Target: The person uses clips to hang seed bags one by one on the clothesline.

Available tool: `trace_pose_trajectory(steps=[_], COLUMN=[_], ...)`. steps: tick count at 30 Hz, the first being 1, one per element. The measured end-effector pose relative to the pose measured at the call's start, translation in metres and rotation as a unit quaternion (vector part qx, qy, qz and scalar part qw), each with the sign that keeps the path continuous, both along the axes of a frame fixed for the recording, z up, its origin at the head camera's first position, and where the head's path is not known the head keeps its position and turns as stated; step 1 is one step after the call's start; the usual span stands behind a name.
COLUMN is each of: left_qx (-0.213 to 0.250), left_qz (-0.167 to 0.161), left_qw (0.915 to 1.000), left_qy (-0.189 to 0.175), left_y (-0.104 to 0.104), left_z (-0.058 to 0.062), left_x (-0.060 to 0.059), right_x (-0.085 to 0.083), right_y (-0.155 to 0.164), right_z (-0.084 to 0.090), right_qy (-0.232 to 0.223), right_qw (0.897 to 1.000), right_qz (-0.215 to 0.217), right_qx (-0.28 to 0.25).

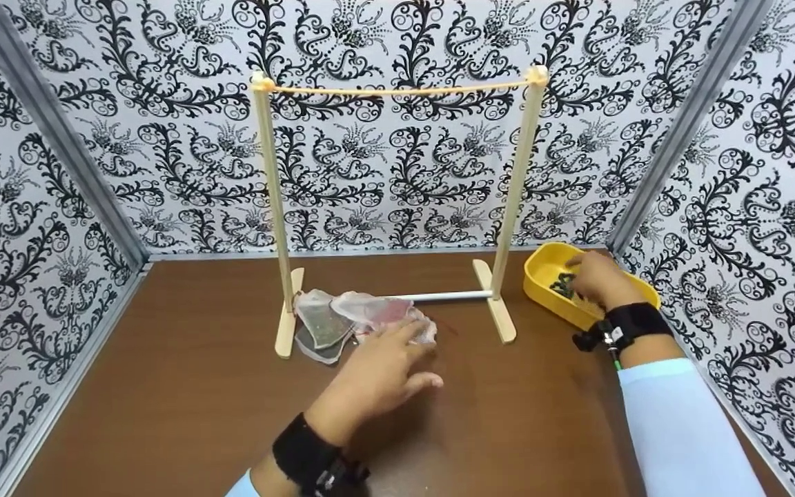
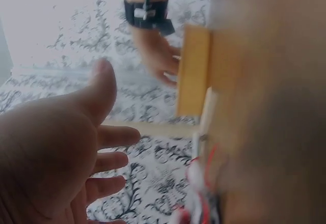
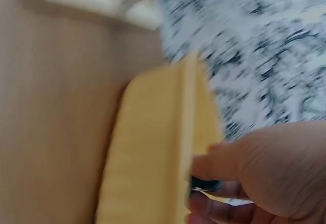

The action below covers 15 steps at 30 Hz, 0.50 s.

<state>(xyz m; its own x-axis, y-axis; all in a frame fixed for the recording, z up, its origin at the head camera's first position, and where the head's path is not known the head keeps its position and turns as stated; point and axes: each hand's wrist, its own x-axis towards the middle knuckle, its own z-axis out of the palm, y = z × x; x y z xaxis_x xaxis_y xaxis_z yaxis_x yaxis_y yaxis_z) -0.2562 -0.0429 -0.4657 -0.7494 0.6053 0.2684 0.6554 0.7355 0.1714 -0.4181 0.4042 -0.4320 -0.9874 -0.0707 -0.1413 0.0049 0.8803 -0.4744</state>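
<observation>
Over on the right side of the brown table (image 1: 183, 386), the right hand (image 1: 597, 279) is down inside the yellow tray (image 1: 542, 273), fingers dipped among the small dark pieces (image 1: 563, 284) lying in it. The right wrist view is blurred, but it shows the fingertips (image 3: 206, 170) over the tray's rim with something dark right at them; whether they pinch it or only touch it, I cannot tell. The tray sits near the back right corner, just beside the right foot of the wooden rack (image 1: 518, 179).

Meanwhile the left hand (image 1: 377, 376) hovers in front of the rack, fingers spread and relaxed, gripping nothing. Its fingertips reach the edge of a heap of clear plastic bags (image 1: 349, 321) on the table by the rack's left foot. One bag holds something dark, another something reddish. A thin cord (image 1: 397, 90) runs between the tops of the two posts, and nothing hangs from it.
</observation>
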Motion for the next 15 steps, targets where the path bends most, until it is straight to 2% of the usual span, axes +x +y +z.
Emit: trace_pose_trajectory(steps=[3, 6, 10, 12, 15], left_qx=[0.05, 0.117, 0.183, 0.201, 0.212], left_qz=[0.007, 0.043, 0.105, 0.115, 0.118], left_qw=[0.9984, 0.9921, 0.9774, 0.9724, 0.9675], left_qy=[0.024, 0.019, 0.009, 0.028, 0.07], left_y=[-0.012, -0.028, -0.051, -0.061, -0.07], left_z=[0.014, 0.034, 0.057, 0.062, 0.062], left_x=[-0.01, -0.019, -0.024, -0.024, -0.022], right_x=[0.007, 0.018, 0.035, 0.041, 0.048], right_y=[-0.015, -0.038, -0.077, -0.1, -0.136], right_z=[0.018, 0.034, 0.046, 0.046, 0.043], right_qy=[0.018, 0.048, 0.103, 0.125, 0.143], right_qw=[0.998, 0.987, 0.964, 0.946, 0.923], right_qz=[-0.027, -0.058, -0.09, -0.093, -0.075], right_qx=[-0.062, -0.139, -0.228, -0.286, -0.348])
